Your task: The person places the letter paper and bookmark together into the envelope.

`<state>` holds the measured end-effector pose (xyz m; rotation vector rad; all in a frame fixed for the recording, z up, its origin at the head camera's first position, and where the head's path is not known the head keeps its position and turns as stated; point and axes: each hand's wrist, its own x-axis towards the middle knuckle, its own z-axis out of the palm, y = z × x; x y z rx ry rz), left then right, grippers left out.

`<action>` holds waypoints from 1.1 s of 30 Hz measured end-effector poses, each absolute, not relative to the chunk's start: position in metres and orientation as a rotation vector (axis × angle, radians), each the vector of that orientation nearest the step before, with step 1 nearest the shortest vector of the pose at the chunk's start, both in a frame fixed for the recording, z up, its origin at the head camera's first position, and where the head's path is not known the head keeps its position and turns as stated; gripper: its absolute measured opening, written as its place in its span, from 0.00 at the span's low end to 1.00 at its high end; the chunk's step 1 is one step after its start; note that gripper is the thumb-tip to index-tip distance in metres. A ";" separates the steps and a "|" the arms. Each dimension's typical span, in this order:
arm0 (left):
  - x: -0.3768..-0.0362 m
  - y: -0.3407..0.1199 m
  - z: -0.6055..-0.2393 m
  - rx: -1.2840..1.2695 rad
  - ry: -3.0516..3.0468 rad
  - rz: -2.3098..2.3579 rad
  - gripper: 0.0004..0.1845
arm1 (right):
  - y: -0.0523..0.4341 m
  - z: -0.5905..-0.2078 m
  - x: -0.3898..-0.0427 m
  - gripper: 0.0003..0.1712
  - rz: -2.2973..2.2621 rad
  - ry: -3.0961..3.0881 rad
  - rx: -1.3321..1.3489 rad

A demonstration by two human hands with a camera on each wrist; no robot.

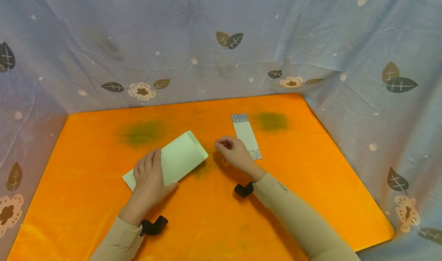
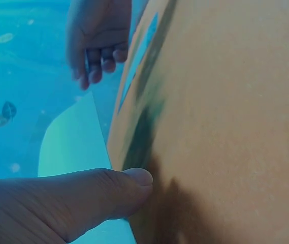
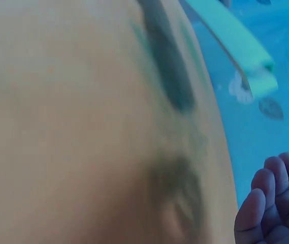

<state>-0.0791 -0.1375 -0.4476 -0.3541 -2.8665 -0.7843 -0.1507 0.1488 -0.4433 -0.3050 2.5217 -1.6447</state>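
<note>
A pale green paper envelope is tilted slightly above the table, its near edge casting a shadow. My left hand grips it across the lower left part, fingers over the top and far side, thumb along the near edge. The envelope's end shows a folded, slightly parted edge in the right wrist view. Just right of that end hovers my right hand, fingers loosely curved and holding nothing. Behind its wrist lies a white strip of card with blue-grey lace patterns at both ends.
An orange cloth with dark green patches covers the table. Grey-blue curtains with leaf and flower prints stand around the back and sides. Black wrist mounts stick out from both sleeves.
</note>
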 end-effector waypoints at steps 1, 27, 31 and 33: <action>-0.079 -0.137 -0.448 -0.356 -2.863 -0.785 0.65 | 0.155 -0.443 -0.152 0.18 -1.622 2.552 -0.282; -0.081 -0.138 -0.450 -0.373 -2.880 -0.788 0.65 | 0.242 -0.447 -0.177 0.38 -1.433 2.660 0.200; -0.081 -0.138 -0.451 -0.370 -2.878 -0.787 0.66 | 0.244 -0.450 -0.183 0.38 -1.415 2.665 0.247; -0.081 -0.138 -0.451 -0.371 -2.875 -0.786 0.66 | 0.244 -0.450 -0.185 0.37 -1.388 2.677 0.268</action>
